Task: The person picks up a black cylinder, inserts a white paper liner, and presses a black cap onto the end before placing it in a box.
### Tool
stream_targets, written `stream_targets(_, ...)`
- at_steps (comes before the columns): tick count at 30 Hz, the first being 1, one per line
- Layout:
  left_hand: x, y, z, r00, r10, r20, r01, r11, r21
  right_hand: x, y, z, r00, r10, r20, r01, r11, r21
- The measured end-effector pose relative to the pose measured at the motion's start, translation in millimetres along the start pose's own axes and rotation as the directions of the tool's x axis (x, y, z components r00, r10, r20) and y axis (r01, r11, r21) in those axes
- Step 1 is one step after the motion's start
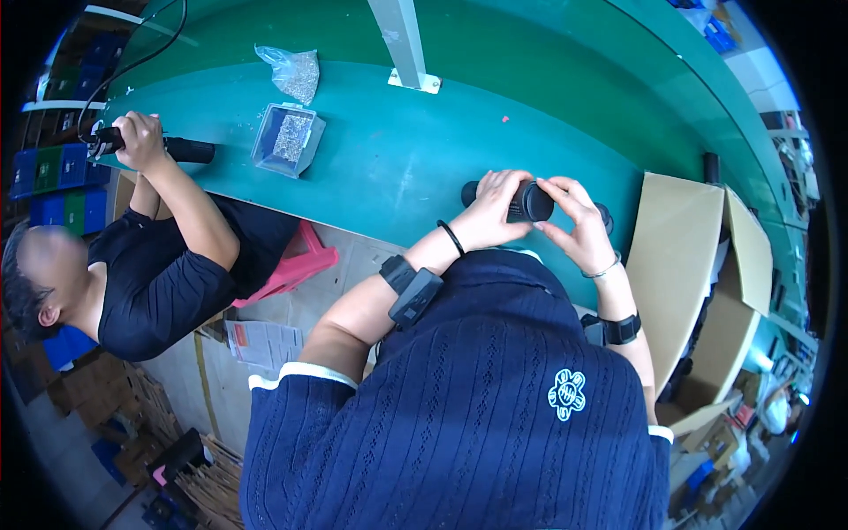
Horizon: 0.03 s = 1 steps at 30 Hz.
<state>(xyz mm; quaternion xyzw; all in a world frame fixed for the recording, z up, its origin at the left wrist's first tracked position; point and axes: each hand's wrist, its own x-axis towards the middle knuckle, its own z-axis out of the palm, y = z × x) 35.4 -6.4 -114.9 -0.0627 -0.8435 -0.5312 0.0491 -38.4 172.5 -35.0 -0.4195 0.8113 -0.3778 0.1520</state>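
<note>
My left hand [493, 210] is closed round a black cylinder [533, 202] with a wide, round, ridged-looking end, held low over the green workbench. At the wide end, the thumb and fingers of my right hand [579, 228] pinch the rim from the right side. A dark round end [470, 193] shows just beyond my left fingers; whether it belongs to the same cylinder I cannot tell. Close by my right hand, another black round piece [605, 217] is partly hidden behind it.
An open cardboard box [667, 265] with dark items inside stands at the right. On the green bench [380, 168] are a clear bin [290, 141] of small parts, a plastic bag [300, 78] of similar parts and a metal post [402, 44]. At left, a co-worker's hand [140, 141] grips a black tool.
</note>
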Motion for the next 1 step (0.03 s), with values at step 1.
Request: stream_targets(1, -0.9, -0.7, 1.1, 1.000, -0.004, -0.002, 0.004, 1.000, -0.003, -1.8, 3.7, 0.7, 1.000, -0.013, -0.003, 0.013, 1.000, -0.022)
